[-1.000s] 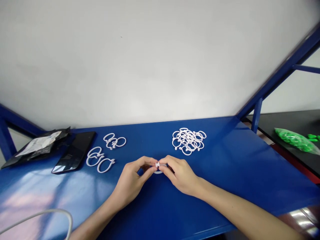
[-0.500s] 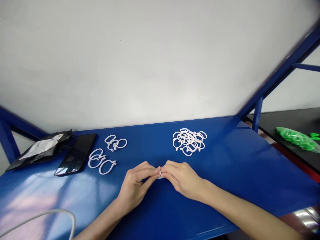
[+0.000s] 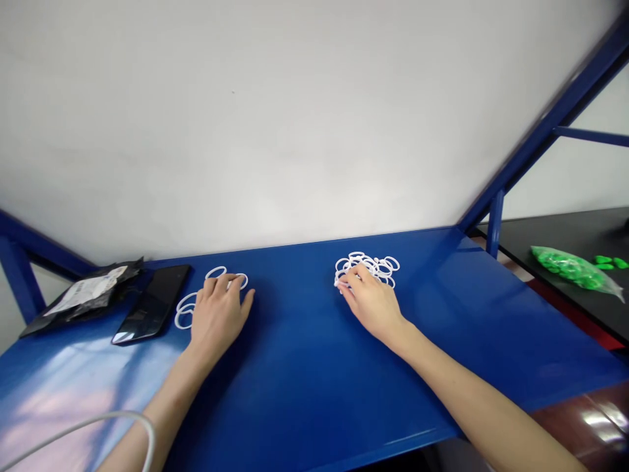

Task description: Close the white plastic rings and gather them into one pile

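Over the left group of white plastic rings [image 3: 185, 308] lies my left hand [image 3: 219, 311], palm down, its thumb held away from the fingers. Two more rings show past its fingertips; the rest of that group is hidden under the hand. At the near left side of a larger pile of white rings [image 3: 388, 264], my right hand [image 3: 373, 301] pinches a white plastic ring [image 3: 337, 283] between thumb and fingers. The rings are thin, with small knobs, and look like shower curtain rings. Part of the pile is covered by my right hand.
A black phone [image 3: 152, 305] and a black plastic parcel [image 3: 88, 295] with a white label lie at the left of the blue table [image 3: 304, 387]. A white cable [image 3: 113, 414] loops at the lower left. Blue frame bars [image 3: 496, 223] rise at right, before a bag of green pieces [image 3: 572, 267].
My hands have parted from the middle, where they pinched a small white piece together. The left went to the left rings and opened; the right went up to the pile.
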Action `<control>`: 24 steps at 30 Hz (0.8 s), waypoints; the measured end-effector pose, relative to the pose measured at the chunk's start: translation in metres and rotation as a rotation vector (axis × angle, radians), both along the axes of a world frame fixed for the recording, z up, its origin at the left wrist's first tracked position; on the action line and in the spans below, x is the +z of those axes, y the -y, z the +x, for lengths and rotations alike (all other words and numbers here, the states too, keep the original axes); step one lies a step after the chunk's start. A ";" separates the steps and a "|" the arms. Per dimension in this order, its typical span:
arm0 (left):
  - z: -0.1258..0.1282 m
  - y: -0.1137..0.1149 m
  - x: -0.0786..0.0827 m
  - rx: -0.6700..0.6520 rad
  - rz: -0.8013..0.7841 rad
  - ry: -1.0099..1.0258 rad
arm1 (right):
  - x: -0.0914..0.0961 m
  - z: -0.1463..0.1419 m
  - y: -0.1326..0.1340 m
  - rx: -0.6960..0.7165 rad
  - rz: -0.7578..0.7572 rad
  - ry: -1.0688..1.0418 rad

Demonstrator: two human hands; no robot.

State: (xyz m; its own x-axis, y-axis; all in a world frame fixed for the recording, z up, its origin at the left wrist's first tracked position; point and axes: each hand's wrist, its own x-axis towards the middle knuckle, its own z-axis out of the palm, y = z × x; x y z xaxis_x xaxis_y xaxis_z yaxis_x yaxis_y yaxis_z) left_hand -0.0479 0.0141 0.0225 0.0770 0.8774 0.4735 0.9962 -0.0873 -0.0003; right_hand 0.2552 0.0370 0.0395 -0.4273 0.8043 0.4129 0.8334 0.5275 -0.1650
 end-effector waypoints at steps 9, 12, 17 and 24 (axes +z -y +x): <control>-0.007 0.001 0.007 0.035 -0.128 -0.069 | 0.016 0.006 0.006 -0.156 -0.049 0.180; 0.005 0.006 0.015 -0.057 -0.100 0.146 | 0.013 -0.001 0.013 -0.051 -0.027 0.115; 0.027 0.020 0.027 -0.243 -0.371 0.714 | 0.002 -0.016 0.027 0.227 -0.170 -0.032; 0.052 0.038 0.024 -0.480 -0.748 1.422 | -0.005 -0.025 0.035 0.392 -0.490 -0.397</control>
State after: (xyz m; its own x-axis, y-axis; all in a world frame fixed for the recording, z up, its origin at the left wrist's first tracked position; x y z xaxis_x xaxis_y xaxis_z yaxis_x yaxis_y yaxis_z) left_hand 0.0043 -0.0238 0.0461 0.2927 0.9524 -0.0851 0.0527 0.0728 0.9960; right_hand 0.2300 0.0022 0.0345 -0.6141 0.7554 0.2285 0.4283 0.5622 -0.7075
